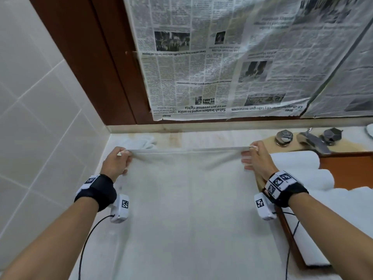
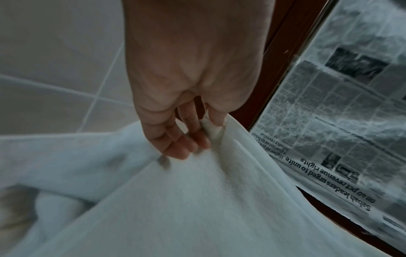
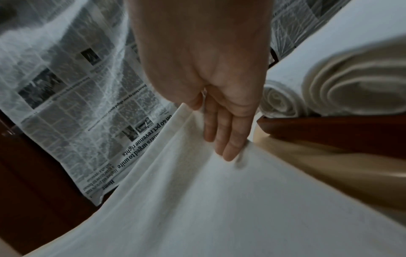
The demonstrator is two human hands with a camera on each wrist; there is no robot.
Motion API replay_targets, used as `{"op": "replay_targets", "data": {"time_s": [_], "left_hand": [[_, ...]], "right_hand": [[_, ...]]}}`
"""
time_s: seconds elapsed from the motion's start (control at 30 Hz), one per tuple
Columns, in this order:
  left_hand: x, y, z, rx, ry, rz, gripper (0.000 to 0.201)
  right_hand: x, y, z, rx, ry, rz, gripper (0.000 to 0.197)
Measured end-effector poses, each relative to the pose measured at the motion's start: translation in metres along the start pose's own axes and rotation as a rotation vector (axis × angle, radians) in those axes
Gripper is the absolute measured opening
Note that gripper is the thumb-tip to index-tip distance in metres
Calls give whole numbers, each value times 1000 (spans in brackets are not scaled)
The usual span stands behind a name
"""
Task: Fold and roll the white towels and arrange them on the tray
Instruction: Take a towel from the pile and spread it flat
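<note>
A large white towel (image 1: 187,199) is stretched taut above the counter, its far edge lifted. My left hand (image 1: 118,161) pinches the far left corner between thumb and fingers; the left wrist view shows the pinch on the towel (image 2: 197,200) under my left hand (image 2: 211,125). My right hand (image 1: 255,156) pinches the far right corner, its other fingers lying straight along the towel (image 3: 219,200) below my right hand (image 3: 197,106). Rolled white towels (image 1: 296,161) (image 3: 279,100) lie on the wooden tray (image 1: 347,168) to the right.
A crumpled white towel (image 1: 141,142) lies at the back left of the counter. A metal tap with two knobs (image 1: 310,140) stands at the back right. Newspaper (image 1: 222,57) covers the mirror behind. A tiled wall (image 1: 36,118) closes the left side.
</note>
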State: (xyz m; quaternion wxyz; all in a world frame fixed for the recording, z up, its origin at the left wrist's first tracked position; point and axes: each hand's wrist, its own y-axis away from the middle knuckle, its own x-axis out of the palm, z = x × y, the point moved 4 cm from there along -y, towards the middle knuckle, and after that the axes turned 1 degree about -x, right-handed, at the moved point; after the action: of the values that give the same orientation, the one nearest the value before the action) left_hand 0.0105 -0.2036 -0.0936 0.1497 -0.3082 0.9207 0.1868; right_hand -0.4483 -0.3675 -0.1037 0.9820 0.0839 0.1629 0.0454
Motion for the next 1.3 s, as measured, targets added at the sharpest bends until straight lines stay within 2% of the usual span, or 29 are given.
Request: {"op": "replay_targets", "data": {"time_s": [0.17,0.27,0.4,0.57,0.7,0.77,0.87,0.93,1.0,1.1,1.17,1.3], "left_hand": [[21,-36,14,-31,-48,-13,18],[24,-64,15,49,-147,-45,17],[31,-97,10,124,-260,-85,33],[40,-132,8,145,-301,-173,25],[51,-142,5,204,-355,-199,21],[56,-140,9,238,-326,-191,20],[60,-137,11,241,-140,-196,19],[65,-137,7,234,-51,-182,18],[70,-142,7,161,15,-141,18],[73,-143,8,8,104,-85,23],[66,-140,5,49,-70,-136,29],[47,-134,6,276,-512,-264,41]], "right_hand": [[12,-41,-14,14,15,11,10],[19,-66,-21,21,32,-4,7],[36,-93,-24,24,85,4,6],[52,-121,-24,0,164,-17,8],[57,-142,-28,-2,234,-91,10],[59,-141,-25,-18,272,-130,14],[54,-139,-26,-3,331,-188,20],[52,-139,-26,34,349,-178,25],[51,-137,-25,55,362,-110,40],[59,-124,-19,-30,447,-41,64],[72,-110,-18,-118,535,9,69],[114,-76,-26,-298,662,207,68]]}}
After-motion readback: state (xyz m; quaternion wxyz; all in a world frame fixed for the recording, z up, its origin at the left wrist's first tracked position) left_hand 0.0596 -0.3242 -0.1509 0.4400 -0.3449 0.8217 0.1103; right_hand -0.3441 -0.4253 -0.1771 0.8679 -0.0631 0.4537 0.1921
